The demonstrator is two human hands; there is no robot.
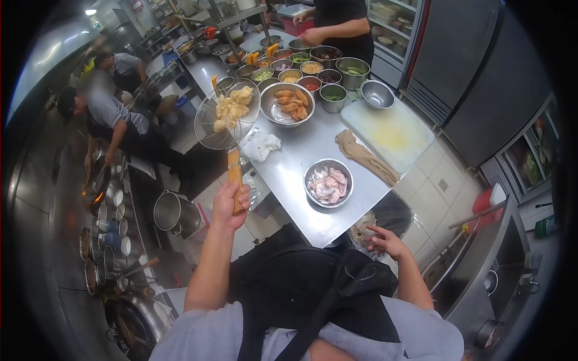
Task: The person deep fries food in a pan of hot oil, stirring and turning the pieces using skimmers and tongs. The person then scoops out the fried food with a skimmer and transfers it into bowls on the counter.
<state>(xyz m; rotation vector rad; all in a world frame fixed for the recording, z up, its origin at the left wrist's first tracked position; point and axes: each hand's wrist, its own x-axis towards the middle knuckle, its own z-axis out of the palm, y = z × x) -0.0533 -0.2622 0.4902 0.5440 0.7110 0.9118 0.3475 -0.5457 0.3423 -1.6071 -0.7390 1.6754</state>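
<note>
My left hand (227,203) is wrapped round the wooden handle of a wire skimmer (208,133). Pale golden fried pieces (233,108) lie in its mesh basket, held up by the table's left edge. Right behind the basket, a steel bowl (271,114) holds browned fried pieces that look like chicken wings (293,103). Off the table's near right corner, my right hand (386,242) hangs with fingers apart and nothing in it. Nearest to it on the table stands a smaller steel bowl (308,191) of raw, floured-looking chicken pieces (329,183).
Several steel containers of chopped ingredients (311,67) crowd the table's far end. A white cutting board (397,123) carries a metal bowl (378,94), beside a brown cloth (364,157). A crumpled white bag (260,145) lies left. Co-workers stand at the stoves (96,186) and behind the table.
</note>
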